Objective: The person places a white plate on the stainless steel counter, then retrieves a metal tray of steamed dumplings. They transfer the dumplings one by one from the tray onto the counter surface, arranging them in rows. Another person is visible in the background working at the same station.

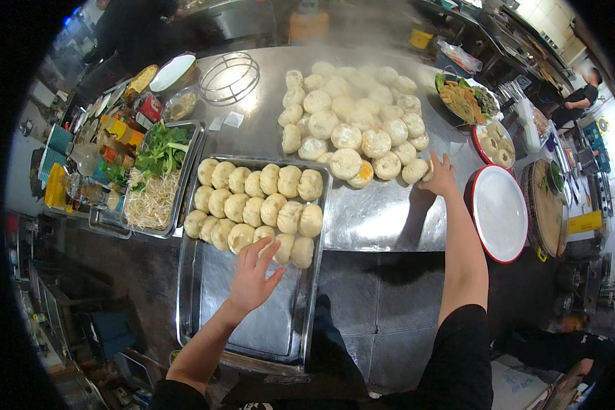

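Observation:
My left hand hovers over the lower part of a deep metal tray, its fingers apart at the front row of pale round buns. Three rows of these buns fill the tray's far half. Its fingertips cover part of a bun, and contact there is hard to judge. To the right, my right hand has its fingers around a small bun at the near right corner of a steaming heap of buns. That heap lies directly on the steel table; one bun near the front shows an orange patch.
Left of the tray stands a metal pan of bean sprouts and leafy greens, beside several bottles. A wire ring rack lies behind. A red-rimmed white dish and a round wooden board sit right. People stand farther off.

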The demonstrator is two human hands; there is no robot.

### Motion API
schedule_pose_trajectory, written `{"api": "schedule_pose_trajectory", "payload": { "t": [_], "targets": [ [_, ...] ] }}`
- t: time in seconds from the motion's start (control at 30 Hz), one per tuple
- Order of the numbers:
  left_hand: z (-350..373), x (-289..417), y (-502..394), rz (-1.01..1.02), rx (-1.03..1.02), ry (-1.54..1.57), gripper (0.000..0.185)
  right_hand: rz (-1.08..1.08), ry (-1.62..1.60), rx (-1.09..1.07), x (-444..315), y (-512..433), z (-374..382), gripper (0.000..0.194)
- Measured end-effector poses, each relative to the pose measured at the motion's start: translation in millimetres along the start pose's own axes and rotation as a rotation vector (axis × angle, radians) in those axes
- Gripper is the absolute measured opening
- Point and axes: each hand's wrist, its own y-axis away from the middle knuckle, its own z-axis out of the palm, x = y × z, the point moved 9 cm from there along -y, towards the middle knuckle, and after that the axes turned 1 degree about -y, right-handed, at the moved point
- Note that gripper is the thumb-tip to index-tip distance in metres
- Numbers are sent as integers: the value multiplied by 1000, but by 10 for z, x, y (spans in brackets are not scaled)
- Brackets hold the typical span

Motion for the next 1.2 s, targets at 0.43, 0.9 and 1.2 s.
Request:
{"api": "schedule_pose_trajectory", "payload": {
  "t": [0.43, 0.9, 1.2],
  "targets": [
    [1961, 1435, -2614, 514, -163, -46, 73, 629, -1454, 201, 569, 654, 399, 39],
    [2003, 1499, -2944, 532, -542, 96, 71, 588, -2049, -45, -452, 1093, 269, 47],
    [-233, 42, -566, 403, -602, 38, 51, 405, -2192, -748, -3413, 2736, -59, 58]
  ]
}}
